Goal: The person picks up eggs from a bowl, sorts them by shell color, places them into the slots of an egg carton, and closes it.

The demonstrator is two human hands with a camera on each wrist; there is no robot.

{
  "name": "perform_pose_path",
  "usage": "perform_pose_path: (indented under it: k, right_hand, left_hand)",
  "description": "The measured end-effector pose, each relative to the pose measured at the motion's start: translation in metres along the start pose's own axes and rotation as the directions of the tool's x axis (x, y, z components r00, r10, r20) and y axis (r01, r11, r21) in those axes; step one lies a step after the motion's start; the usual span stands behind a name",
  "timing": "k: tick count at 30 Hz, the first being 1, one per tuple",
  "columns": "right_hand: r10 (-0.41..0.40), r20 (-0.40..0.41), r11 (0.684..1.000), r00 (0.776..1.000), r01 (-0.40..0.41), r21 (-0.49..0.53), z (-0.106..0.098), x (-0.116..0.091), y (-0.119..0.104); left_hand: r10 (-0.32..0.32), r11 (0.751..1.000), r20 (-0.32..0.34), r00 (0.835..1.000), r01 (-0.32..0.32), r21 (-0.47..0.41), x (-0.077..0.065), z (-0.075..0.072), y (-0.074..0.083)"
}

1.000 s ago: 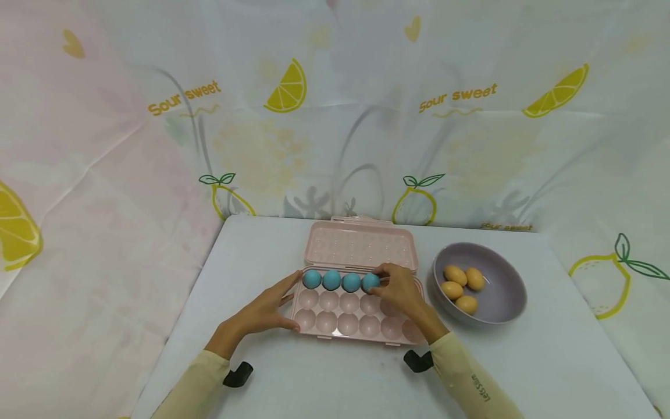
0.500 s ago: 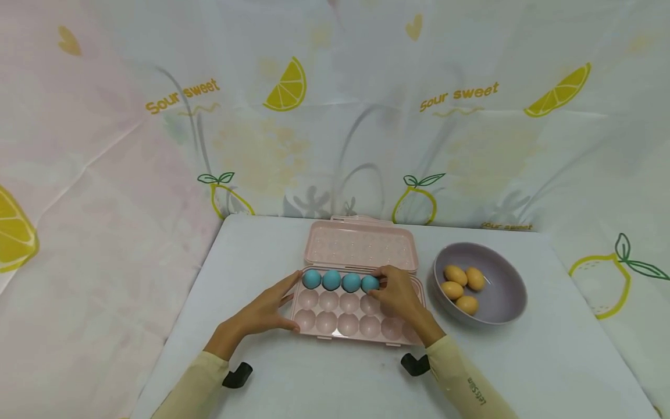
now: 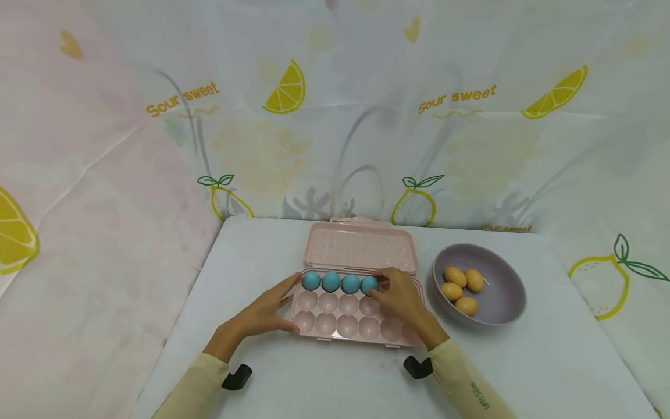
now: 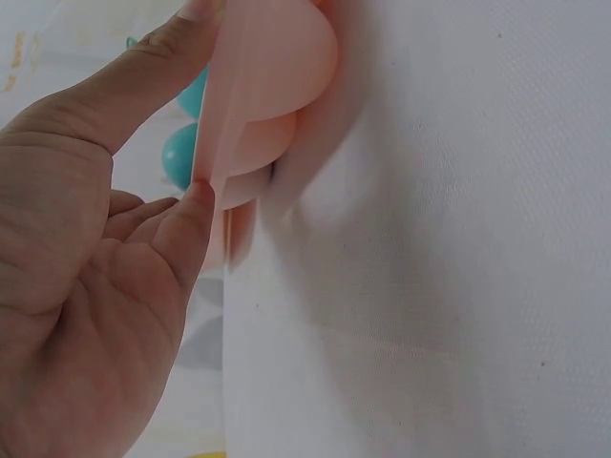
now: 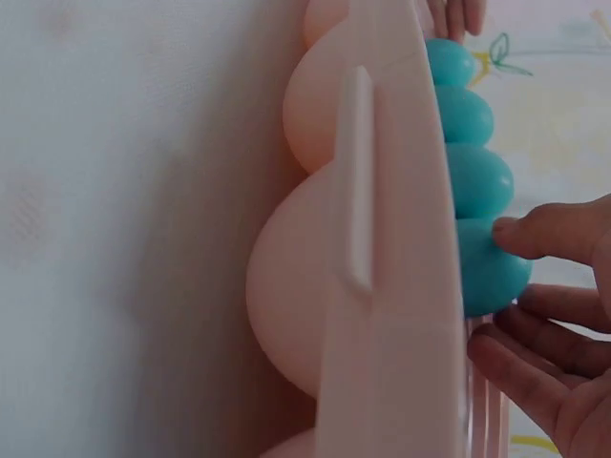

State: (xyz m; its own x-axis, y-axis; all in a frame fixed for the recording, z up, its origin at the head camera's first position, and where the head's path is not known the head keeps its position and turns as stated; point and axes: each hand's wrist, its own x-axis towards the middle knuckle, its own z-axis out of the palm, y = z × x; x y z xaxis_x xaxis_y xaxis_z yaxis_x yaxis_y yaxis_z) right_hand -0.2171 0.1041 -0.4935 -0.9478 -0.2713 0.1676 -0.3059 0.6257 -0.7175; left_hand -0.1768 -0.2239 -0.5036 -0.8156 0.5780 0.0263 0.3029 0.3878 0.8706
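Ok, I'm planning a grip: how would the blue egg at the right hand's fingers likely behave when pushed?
The blue egg would probably roll on a flat surface, given its rounded shape. Seated in the pink tray, it should mostly stay put. Its smooth surface may slip a little under the fingers.

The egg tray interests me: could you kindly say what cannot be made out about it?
Head view: the back-right part of the egg tray, largely hidden behind the right hand.
Right wrist view: the tray's inside, hidden by its own near edge.
Left wrist view: the rest of the tray, cut off by the top edge.
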Motion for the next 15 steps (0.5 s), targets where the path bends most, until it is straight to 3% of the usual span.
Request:
perform_pose_path:
  k: [9, 15]
  right_hand:
    - [-0.076, -0.069, 0.997, 0.995, 0.076, -0.012, -0.016, -0.003, 0.003]
    - [-0.043, -0.057, 0.999, 0.997, 0.044, 0.001, -0.03, -0.007, 0.006]
  left_hand:
    - [0.01, 0.999, -0.029, 1.0, -0.009, 0.043, 0.002, 0.001, 0.001]
    - [0.003, 0.998, -0.028, 1.0, -0.001, 0.06, 0.001, 0.001, -0.001]
